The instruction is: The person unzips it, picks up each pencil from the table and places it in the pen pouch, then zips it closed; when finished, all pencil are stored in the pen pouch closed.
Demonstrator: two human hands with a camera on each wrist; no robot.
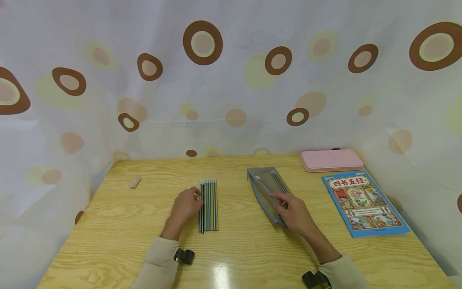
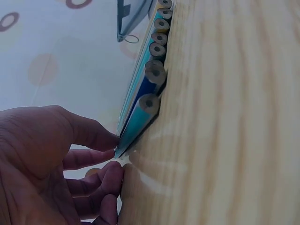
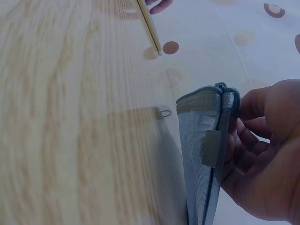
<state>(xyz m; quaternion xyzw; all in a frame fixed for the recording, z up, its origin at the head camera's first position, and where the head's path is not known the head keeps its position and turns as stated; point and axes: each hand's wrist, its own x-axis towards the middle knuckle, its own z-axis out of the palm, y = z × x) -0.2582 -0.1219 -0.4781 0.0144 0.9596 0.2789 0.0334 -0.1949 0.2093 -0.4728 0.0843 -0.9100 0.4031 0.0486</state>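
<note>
A row of striped pencils (image 1: 212,208) lies side by side on the table, eraser ends away from me. My left hand (image 1: 185,206) is at the row's left edge. In the left wrist view its thumb and index finger pinch the outermost blue-green pencil (image 2: 136,121) low along its length, while the other fingers curl beside it. A grey mesh pencil case (image 1: 262,180) lies to the right, its zipped side parted, with a few pencils visible inside. My right hand (image 1: 296,212) grips the case's near right side between thumb and fingers; the right wrist view shows its zip end (image 3: 206,101) tilted up.
A small beige block (image 1: 135,182) lies at the table's left. At the back right is a pink case (image 1: 332,159), with a blue-edged picture book (image 1: 364,204) in front of it. A dotted white curtain (image 1: 231,80) surrounds the wooden table (image 1: 119,228).
</note>
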